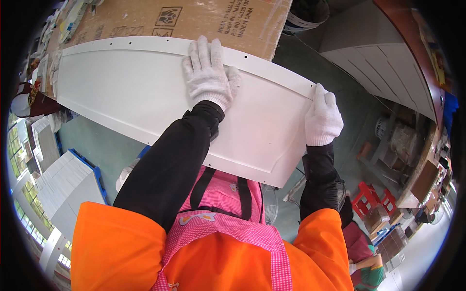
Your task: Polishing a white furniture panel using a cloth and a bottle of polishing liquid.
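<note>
A long white panel [145, 87] with raised edges and small holes along its rims lies across a cardboard-covered surface [116, 22], its near edge reaching toward my body. My left hand [206, 75], in a white knit glove, rests flat on the panel near its far rim, fingers stretched out and pointing away from me. At the panel's right end my right hand [324, 116], gloved the same way, is closed around the edge by the corner hole. Its thumb side and fingertips are partly hidden against the panel.
A white bucket [306, 19] stands beyond the cardboard's right edge. A large grey cabinet-like unit [383, 68] is at the far right. Stacked white panels [68, 184] sit on a blue pallet at left. A red plastic stool [366, 200] and another person [364, 252] are at lower right.
</note>
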Demonstrator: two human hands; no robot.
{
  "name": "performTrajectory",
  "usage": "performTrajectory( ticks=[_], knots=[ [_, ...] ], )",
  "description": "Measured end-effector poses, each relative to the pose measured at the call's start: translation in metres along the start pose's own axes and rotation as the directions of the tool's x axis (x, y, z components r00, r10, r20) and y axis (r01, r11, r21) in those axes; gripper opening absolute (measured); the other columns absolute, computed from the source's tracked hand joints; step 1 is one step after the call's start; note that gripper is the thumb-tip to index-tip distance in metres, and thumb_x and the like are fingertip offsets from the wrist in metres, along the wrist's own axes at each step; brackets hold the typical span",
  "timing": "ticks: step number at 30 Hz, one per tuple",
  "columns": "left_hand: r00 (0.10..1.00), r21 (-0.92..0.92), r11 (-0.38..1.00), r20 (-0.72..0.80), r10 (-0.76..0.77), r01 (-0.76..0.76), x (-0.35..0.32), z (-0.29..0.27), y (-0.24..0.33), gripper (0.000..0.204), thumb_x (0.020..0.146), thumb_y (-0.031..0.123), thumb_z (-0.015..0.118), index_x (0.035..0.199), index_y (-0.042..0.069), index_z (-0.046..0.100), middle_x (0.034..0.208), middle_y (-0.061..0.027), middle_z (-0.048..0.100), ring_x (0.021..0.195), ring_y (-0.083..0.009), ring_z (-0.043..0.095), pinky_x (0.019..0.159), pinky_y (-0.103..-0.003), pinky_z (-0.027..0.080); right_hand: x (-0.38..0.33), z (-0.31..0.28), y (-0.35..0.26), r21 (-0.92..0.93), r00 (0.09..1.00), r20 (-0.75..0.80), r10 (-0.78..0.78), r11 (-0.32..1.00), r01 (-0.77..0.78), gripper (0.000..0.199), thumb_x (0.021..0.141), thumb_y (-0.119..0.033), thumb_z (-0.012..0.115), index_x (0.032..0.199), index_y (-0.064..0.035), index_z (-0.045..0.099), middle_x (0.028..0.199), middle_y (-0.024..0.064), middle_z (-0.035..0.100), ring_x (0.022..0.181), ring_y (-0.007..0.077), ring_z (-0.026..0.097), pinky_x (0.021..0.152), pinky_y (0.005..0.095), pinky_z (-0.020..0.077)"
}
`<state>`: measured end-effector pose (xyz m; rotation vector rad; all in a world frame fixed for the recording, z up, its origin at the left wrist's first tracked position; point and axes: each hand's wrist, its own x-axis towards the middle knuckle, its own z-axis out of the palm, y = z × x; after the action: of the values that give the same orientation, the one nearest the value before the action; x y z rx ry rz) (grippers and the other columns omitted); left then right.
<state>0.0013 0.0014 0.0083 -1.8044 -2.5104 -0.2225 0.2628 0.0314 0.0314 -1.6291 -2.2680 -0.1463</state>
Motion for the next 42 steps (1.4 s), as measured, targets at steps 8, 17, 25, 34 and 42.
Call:
performTrajectory(
  ticks=[8, 17, 25, 34, 42],
  knots=[
    [1.000, -0.007, 1.000, -0.011, -0.003, 0.003, 0.000, 0.001, 0.001, 0.080, 0.086, 0.036, 0.061, 0.156, 0.008, 0.032, 0.162, -0.0194, 0.029, 0.151, -0.0396, 0.023, 0.121, -0.056, 0.018, 0.002, 0.003, -0.004, -0.036, 0.999, 0.051, -0.013, 0.999, 0.014, 0.033, 0.081, -0.008, 0.061, 0.113, -0.0147, 0.066, 0.091, 0.0067, 0.058, 0.062, 0.0275, 0.064, 0.052, 0.0362, 0.0522],
    [1.000, -0.028, 1.000, -0.026, 0.004, -0.005, 0.000, 0.000, 0.000, 0.080, 0.086, 0.037, 0.063, 0.155, 0.008, 0.034, 0.162, -0.0207, 0.028, 0.151, -0.0403, 0.023, 0.121, -0.057, 0.019, 0.006, -0.002, 0.000, -0.046, 0.999, 0.038, 0.028, 0.999, -0.027, 0.031, 0.083, -0.008, 0.062, 0.113, -0.0135, 0.065, 0.085, 0.0070, 0.056, 0.063, 0.0282, 0.065, 0.051, 0.0399, 0.0516],
    [1.000, -0.019, 1.000, -0.010, 0.001, -0.001, 0.000, 0.000, 0.001, 0.079, 0.087, 0.035, 0.062, 0.155, 0.008, 0.032, 0.162, -0.0207, 0.027, 0.151, -0.0403, 0.023, 0.121, -0.057, 0.018, -0.003, -0.008, 0.005, 0.042, 0.985, 0.096, -0.144, 0.989, 0.140, 0.045, 0.080, -0.007, 0.061, 0.125, -0.0122, 0.065, 0.086, 0.0055, 0.056, 0.065, 0.0243, 0.065, 0.053, 0.0365, 0.0528],
    [1.000, -0.012, 1.000, -0.011, 0.005, -0.005, 0.000, 0.000, 0.001, 0.079, 0.088, 0.035, 0.062, 0.156, 0.009, 0.032, 0.163, -0.0200, 0.026, 0.151, -0.0398, 0.023, 0.121, -0.056, 0.018, 0.000, -0.009, 0.015, -0.004, 0.994, 0.094, -0.058, 0.998, 0.059, 0.044, 0.080, -0.009, 0.062, 0.123, -0.0128, 0.066, 0.084, 0.0043, 0.055, 0.067, 0.0235, 0.065, 0.054, 0.0365, 0.0532],
    [1.000, -0.030, 1.000, -0.016, 0.006, -0.007, 0.000, -0.001, 0.001, 0.079, 0.087, 0.034, 0.064, 0.155, 0.008, 0.033, 0.162, -0.0198, 0.028, 0.150, -0.0396, 0.025, 0.120, -0.057, 0.021, -0.004, -0.004, 0.018, -0.018, 0.984, 0.112, -0.139, 0.990, 0.142, 0.043, 0.081, -0.009, 0.062, 0.123, -0.0103, 0.065, 0.087, 0.0054, 0.057, 0.067, 0.0248, 0.065, 0.054, 0.0379, 0.0540]
  ],
)
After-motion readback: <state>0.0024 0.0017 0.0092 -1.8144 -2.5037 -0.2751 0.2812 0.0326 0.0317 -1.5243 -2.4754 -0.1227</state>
